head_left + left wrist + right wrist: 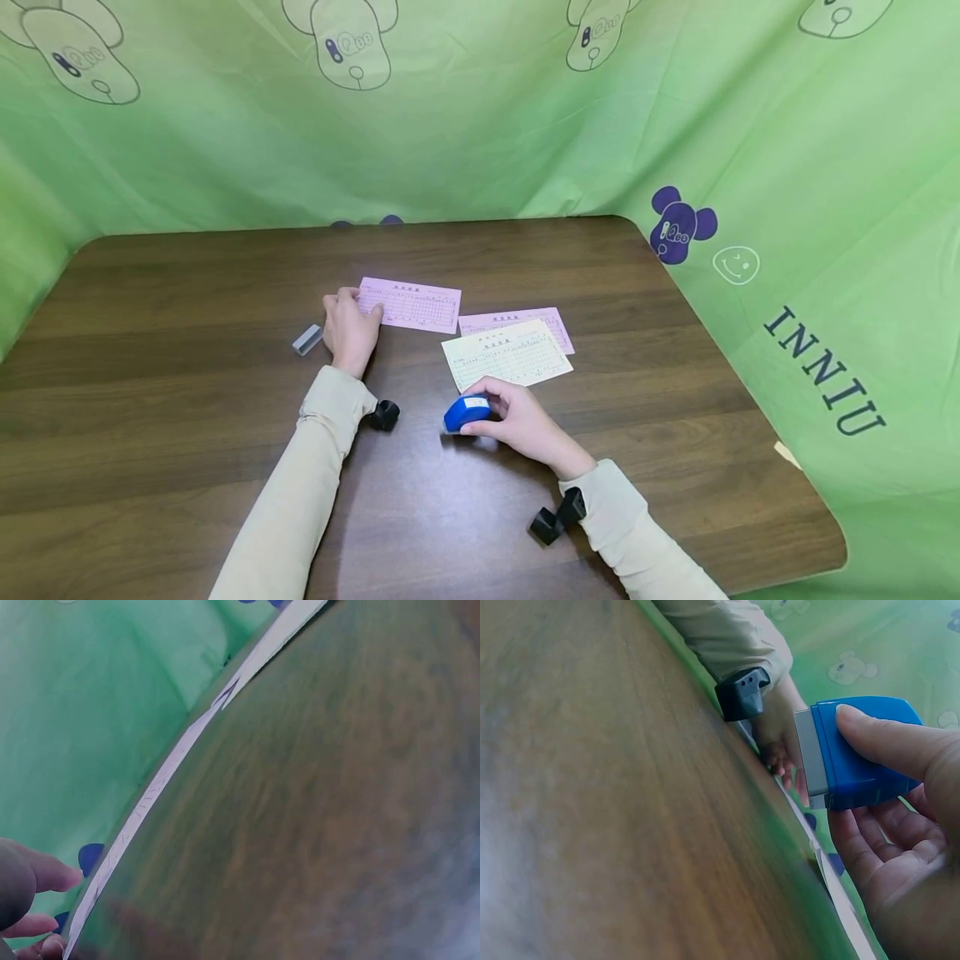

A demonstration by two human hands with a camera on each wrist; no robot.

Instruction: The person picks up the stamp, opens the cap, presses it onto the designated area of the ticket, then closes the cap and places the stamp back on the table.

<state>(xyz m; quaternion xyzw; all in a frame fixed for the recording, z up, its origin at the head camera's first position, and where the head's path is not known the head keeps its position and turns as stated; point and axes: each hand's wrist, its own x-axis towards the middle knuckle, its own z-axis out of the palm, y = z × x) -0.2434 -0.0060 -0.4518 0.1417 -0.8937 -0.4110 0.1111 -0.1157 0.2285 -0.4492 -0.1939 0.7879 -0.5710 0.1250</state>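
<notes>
In the head view my right hand (525, 421) grips a blue hand stamp (467, 412) between thumb and fingers, above the table just in front of a pale yellow printed slip (506, 354). The right wrist view shows the grey stamping end of the blue stamp (866, 754) facing away from the palm, with the thumb on its upper side. My left hand (351, 329) rests at the left end of a pink printed slip (412, 306), its thumb over the slip's edge. Partly under the yellow slip lies another pink slip (558, 325).
A small grey cap-like piece (307, 340) lies on the brown wooden table (187, 375), left of my left hand. Green printed cloth (487, 142) hangs behind the table and along its right side. Black devices (386, 415) are strapped at both wrists.
</notes>
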